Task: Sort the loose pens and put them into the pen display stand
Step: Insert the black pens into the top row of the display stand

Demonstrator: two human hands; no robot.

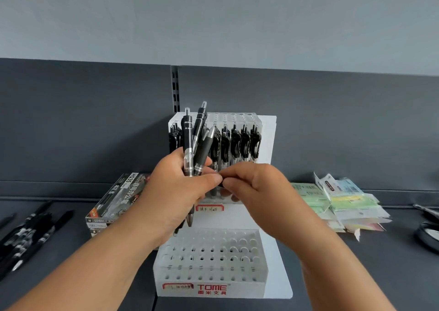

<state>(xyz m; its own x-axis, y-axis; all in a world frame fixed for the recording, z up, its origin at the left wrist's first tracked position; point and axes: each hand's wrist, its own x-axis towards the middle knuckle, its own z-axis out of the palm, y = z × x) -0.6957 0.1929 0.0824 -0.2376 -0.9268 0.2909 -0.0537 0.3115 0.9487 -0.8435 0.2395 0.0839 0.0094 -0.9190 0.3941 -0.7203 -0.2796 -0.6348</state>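
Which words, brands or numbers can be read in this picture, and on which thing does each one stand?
"TOME": red brand on the front of the lower tier of the white pen display stand; the red characters beneath are too small to read.
"HQ35": on the pen box; its large Chinese characters are blurred.
Handwritten price labels on the stand: unreadable.
Packets on the right: print too small.
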